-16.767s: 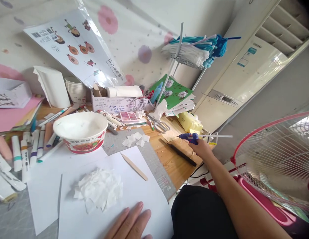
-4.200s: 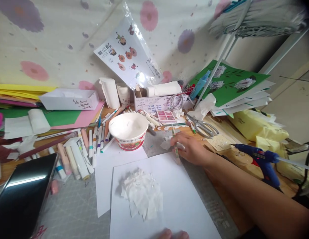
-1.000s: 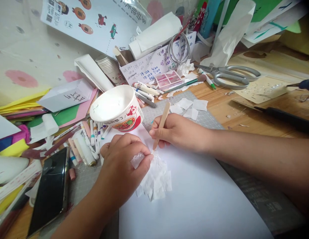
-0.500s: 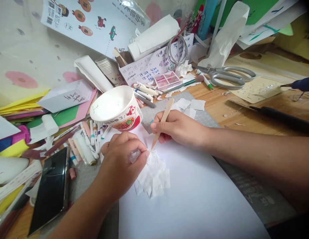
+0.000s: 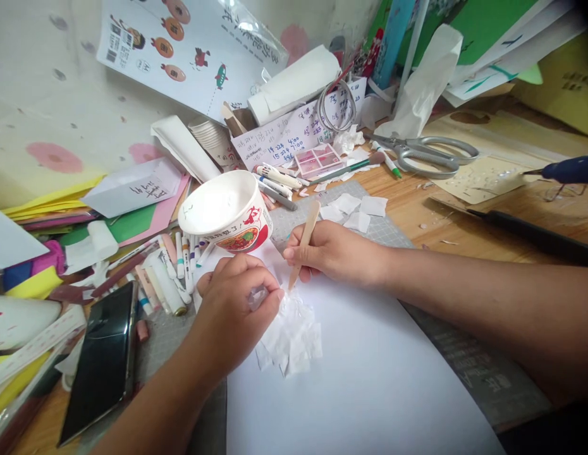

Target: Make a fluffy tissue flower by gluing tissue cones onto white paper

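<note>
My right hand grips a flat wooden craft stick like a pen, its narrow end pointing down. That tip touches or nearly touches a layered cluster of white tissue paper pieces on a white sheet of paper. My left hand is closed in a pinch at the cluster's upper edge, thumb and forefinger on a bit of tissue close to the stick's tip. The left palm and fingers hide part of the cluster. Beyond the hands stands a white paper bowl with a printed side.
Loose tissue squares lie on the grey cutting mat behind my right hand. Scissors, a black-handled tool and the blue glue gun are at right. Markers and a phone are at left.
Since the oldest frame, the glue gun has left my right hand, and the craft stick has gone from the sheet into it. Lately the hands barely move; the view shifts slightly.
</note>
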The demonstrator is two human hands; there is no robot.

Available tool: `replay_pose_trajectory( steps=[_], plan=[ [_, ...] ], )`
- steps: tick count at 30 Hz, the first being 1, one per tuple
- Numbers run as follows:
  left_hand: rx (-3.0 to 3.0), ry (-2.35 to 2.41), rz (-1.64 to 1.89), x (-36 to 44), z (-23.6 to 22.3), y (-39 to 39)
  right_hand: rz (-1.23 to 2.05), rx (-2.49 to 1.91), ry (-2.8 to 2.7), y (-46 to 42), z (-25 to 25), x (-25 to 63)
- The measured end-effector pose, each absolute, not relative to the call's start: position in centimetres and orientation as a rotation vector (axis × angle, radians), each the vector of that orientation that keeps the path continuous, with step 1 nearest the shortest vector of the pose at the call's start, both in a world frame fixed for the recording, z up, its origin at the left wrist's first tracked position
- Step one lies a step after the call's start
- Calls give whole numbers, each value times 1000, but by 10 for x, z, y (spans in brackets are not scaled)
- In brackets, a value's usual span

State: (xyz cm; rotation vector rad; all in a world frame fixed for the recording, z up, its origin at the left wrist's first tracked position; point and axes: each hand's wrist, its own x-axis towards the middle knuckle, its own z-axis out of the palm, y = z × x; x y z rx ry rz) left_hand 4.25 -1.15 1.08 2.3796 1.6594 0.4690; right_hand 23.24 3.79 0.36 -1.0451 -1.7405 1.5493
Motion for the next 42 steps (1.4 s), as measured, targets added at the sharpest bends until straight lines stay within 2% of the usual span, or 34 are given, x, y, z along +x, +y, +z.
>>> replay_pose_trajectory(
  steps=[2,5,13,17,22,29,36,42],
  plan=[
    [2403,1659,480,42,9,-12,1465,-993,-1610,38,8,243],
    [2452,1665,494,38,5,-12,1169,-904,-1537,40,19,272],
    [2437,1744,628,30,-7,-10,426,-1224,-2276,52,14,336],
    [2446,1706,714,28,-6,-8,262,-1280,-2512,55,3,329],
    [2480,1640,807,30,0,-10,291,-1342,-2459,59,0,320],
    [2626,1460,978,38,13,-19,522,-1352,-2206,50,10,314],
    [2714,1300,968,43,14,-23,1324,-926,-1894,21,25,275],
    [2699,1309,888,44,14,-25,1459,-895,-1915,13,18,255]
  ],
)
